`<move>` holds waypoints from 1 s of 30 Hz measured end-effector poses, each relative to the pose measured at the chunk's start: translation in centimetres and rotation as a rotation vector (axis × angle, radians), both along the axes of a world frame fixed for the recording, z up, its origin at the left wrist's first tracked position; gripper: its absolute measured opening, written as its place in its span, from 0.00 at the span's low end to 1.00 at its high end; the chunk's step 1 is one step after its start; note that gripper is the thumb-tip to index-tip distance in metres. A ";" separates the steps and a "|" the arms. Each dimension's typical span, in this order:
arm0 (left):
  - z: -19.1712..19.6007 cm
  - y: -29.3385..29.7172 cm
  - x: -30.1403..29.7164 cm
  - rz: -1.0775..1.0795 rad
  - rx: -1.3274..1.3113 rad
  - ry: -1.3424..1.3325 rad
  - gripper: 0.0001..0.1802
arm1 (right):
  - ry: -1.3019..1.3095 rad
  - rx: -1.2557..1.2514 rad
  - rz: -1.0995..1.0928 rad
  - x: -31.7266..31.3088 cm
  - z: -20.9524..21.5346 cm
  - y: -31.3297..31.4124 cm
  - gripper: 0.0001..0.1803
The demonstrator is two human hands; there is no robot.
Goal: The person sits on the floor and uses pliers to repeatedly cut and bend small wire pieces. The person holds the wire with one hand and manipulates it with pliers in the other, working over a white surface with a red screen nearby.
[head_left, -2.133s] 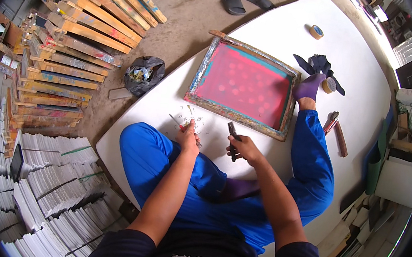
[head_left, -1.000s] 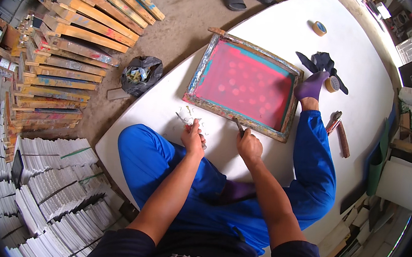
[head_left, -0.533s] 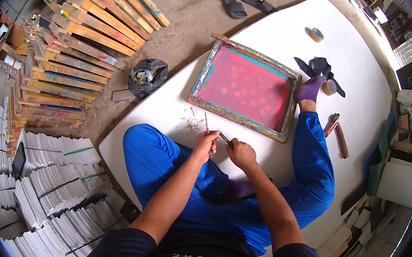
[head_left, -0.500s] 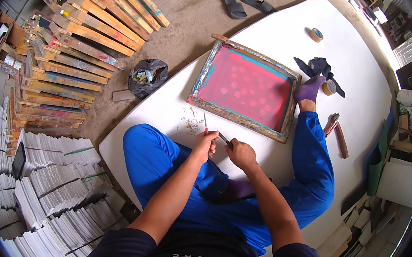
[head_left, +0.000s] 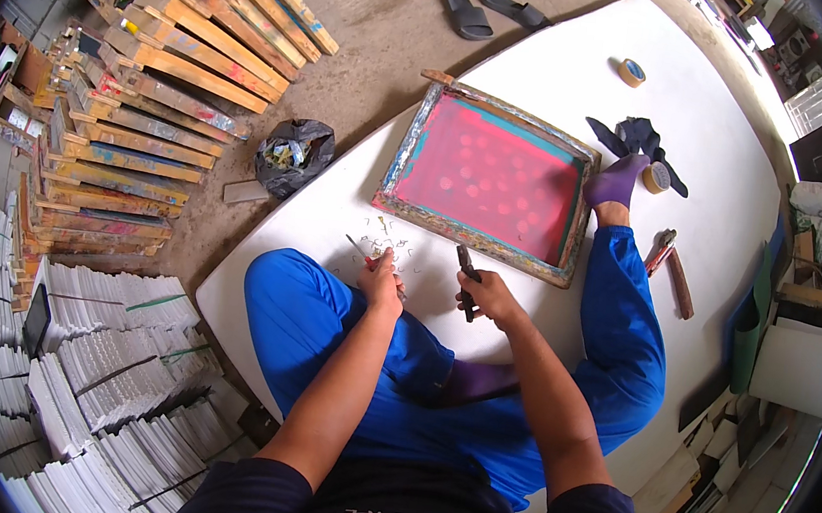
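I sit on a large white board [head_left: 707,107] in blue trousers. A wooden screen-printing frame [head_left: 487,176] with a pink mesh lies in front of me. My right hand [head_left: 490,296] grips dark pliers [head_left: 466,279] close to the frame's near edge. My left hand [head_left: 383,285] pinches a thin red-handled tool [head_left: 361,251] beside a scatter of small metal staples [head_left: 387,242] on the board. The two hands are about a hand's width apart.
Stacked wooden frames [head_left: 159,80] lie at the left, with piles of white printed sheets [head_left: 109,365] below them. A black bag [head_left: 294,150] sits by the board's edge. Tape rolls [head_left: 633,73], a dark cloth [head_left: 639,140], a hammer [head_left: 675,274] and sandals [head_left: 492,12] lie beyond.
My left hand let go of the pale scraps and now holds a thin tool by the staples. My right hand moved away from the frame edge, still gripping the pliers.
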State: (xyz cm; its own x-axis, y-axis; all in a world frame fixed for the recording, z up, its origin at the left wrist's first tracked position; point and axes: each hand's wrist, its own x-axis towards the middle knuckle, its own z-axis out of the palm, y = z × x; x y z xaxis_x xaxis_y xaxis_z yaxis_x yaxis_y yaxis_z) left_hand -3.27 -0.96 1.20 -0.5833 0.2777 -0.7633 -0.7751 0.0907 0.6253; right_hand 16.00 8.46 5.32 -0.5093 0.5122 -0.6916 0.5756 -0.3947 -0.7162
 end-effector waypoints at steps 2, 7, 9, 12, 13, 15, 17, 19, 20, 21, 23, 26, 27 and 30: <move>0.3 0.1 0.0 0.015 -0.008 0.000 0.13 | 0.017 -0.074 -0.033 0.0 0.4 1.1 0.26; 1.1 0.2 0.8 -0.023 0.026 0.007 0.13 | -0.011 -0.112 -0.050 -0.3 0.4 2.6 0.26; 1.0 0.2 0.9 -0.020 0.038 0.005 0.13 | -0.022 -0.125 -0.060 -0.5 0.4 2.9 0.26; 1.2 0.3 0.8 -0.021 0.051 0.008 0.13 | -0.024 -0.130 -0.074 -0.8 0.8 3.3 0.26; 1.3 0.4 0.8 -0.023 0.055 0.009 0.13 | -0.026 -0.132 -0.078 -0.9 0.9 3.4 0.26; 1.1 0.5 0.8 -0.028 0.058 0.017 0.13 | -0.048 -0.135 -0.079 -0.9 0.7 3.7 0.25; 1.1 0.7 0.9 -0.025 0.062 0.020 0.13 | -0.076 -0.132 -0.072 -0.9 0.3 3.9 0.24; 1.3 0.9 1.1 -0.014 0.068 0.016 0.13 | -0.132 -0.069 -0.030 -0.8 -0.2 4.2 0.23; 1.2 1.0 1.1 -0.016 0.066 0.025 0.13 | -0.170 -0.011 0.010 -1.0 -0.1 4.4 0.23; 1.2 1.0 1.2 -0.017 0.065 0.034 0.13 | -0.210 0.050 0.050 -1.1 0.0 4.3 0.23; 1.1 1.1 1.2 -0.019 0.064 0.036 0.12 | -0.298 0.172 0.125 -1.4 1.5 4.0 0.23; 1.2 1.5 1.6 -0.028 0.067 0.021 0.12 | -0.369 0.629 0.340 0.7 -3.7 3.9 0.24; 1.3 1.5 1.5 -0.025 0.062 0.025 0.12 | -0.394 0.719 0.355 0.8 -4.5 3.5 0.24; 1.2 1.5 1.5 -0.014 0.043 0.025 0.13 | -0.510 0.787 0.260 -0.6 -2.9 1.7 0.24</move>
State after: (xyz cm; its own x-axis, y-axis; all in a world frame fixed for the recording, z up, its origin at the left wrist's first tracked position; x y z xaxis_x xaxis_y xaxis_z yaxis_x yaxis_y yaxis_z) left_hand -1.76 0.51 2.43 -0.5978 0.3184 -0.7357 -0.7579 0.0743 0.6481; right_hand 15.38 10.17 2.42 -0.4057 0.8365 -0.3683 0.8916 0.2734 -0.3610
